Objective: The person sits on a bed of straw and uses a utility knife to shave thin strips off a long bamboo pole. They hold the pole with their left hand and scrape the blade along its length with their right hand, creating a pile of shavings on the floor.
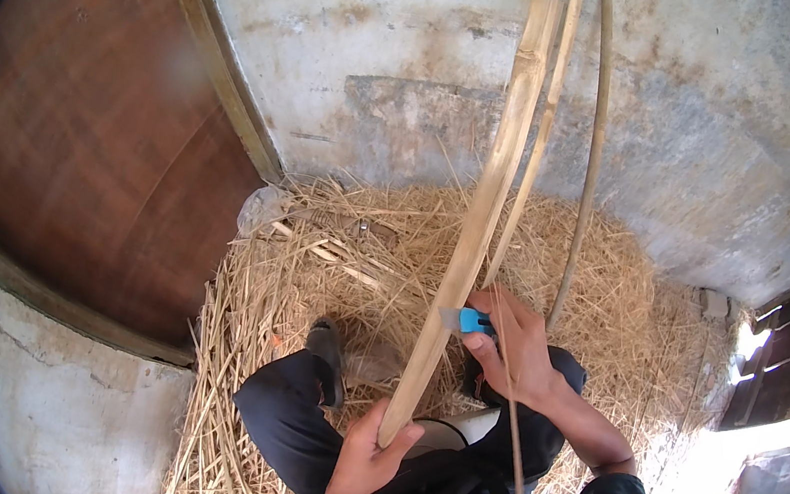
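Observation:
A long, pale split-bamboo slat (480, 219) slants up from my lap, its far end before the wall. Around its lower end my left hand (367, 457) is closed, thumb along the edge. My right hand (524, 351) grips a blue utility knife (476, 321). The knife's metal blade (449, 317) lies against the slat at its right side, below mid-length. A thin strip (517, 456) runs past my right hand down to my body; whether the fingers touch it I cannot tell.
A thin bamboo stick (548, 107) and a darker pole (592, 153) lean by the stained wall (383, 43). Straw-like shavings (604, 266) cover the floor, with cut strips (328, 253) and a clear plastic bag (262, 208) at left. A brown door panel (109, 126) stands at far left.

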`<action>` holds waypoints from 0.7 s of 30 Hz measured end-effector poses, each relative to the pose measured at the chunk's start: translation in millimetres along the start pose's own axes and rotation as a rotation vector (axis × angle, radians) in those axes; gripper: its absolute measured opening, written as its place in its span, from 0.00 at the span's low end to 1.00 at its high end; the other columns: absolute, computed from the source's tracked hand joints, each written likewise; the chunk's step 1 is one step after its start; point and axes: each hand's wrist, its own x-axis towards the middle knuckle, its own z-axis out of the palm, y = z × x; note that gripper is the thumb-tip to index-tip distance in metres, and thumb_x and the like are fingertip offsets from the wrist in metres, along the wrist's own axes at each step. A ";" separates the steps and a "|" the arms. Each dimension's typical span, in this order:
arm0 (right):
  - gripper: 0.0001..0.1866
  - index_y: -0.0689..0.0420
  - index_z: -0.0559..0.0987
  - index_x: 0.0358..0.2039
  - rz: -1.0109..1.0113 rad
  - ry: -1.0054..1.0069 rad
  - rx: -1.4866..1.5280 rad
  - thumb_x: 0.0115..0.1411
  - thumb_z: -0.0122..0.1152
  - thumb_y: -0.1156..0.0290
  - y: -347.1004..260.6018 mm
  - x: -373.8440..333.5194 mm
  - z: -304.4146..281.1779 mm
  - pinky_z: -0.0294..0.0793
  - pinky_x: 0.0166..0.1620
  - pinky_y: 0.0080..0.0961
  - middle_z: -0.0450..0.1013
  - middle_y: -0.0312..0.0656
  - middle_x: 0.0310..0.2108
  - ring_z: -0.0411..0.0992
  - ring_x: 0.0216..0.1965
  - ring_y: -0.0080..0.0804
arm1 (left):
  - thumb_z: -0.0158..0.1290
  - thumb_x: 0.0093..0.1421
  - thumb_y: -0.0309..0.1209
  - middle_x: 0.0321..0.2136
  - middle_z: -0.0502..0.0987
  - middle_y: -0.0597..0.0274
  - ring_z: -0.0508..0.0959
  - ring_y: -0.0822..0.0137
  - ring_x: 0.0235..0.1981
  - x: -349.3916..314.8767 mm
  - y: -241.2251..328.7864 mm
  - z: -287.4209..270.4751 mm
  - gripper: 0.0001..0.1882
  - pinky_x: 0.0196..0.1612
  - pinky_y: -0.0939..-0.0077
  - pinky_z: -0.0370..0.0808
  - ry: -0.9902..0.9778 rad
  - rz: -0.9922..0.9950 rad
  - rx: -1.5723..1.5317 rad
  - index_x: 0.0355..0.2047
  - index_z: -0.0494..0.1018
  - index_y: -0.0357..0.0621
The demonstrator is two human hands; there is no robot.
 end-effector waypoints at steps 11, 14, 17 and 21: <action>0.18 0.55 0.86 0.47 -0.124 0.146 -0.273 0.62 0.75 0.58 11.4 21.3 -32.2 0.74 0.29 0.33 0.75 0.38 0.27 0.77 0.25 0.38 | 0.66 0.68 0.31 0.23 0.73 0.66 0.71 0.78 0.26 -16.3 -15.8 -20.5 0.12 0.30 0.75 0.70 -0.077 -0.003 -0.004 0.46 0.79 0.36; 0.19 0.53 0.87 0.48 -0.159 0.135 -0.301 0.60 0.76 0.57 9.6 24.1 -35.8 0.74 0.28 0.32 0.75 0.37 0.27 0.77 0.25 0.36 | 0.66 0.69 0.33 0.22 0.70 0.67 0.68 0.78 0.24 -18.2 -11.1 -23.2 0.16 0.28 0.76 0.68 -0.077 -0.024 0.017 0.51 0.80 0.36; 0.20 0.52 0.87 0.48 -0.152 0.104 -0.327 0.59 0.77 0.57 10.2 24.7 -37.9 0.74 0.29 0.33 0.75 0.36 0.27 0.77 0.26 0.36 | 0.65 0.70 0.34 0.21 0.68 0.69 0.66 0.79 0.23 -20.4 -9.3 -24.4 0.17 0.26 0.77 0.65 -0.084 -0.050 0.038 0.53 0.80 0.37; 0.18 0.51 0.88 0.48 -0.164 0.072 -0.331 0.59 0.77 0.60 14.6 26.4 -37.9 0.75 0.29 0.35 0.76 0.36 0.27 0.78 0.26 0.37 | 0.64 0.72 0.36 0.20 0.68 0.70 0.65 0.80 0.23 -25.6 -11.4 -22.0 0.16 0.25 0.77 0.63 -0.089 -0.117 -0.010 0.52 0.80 0.36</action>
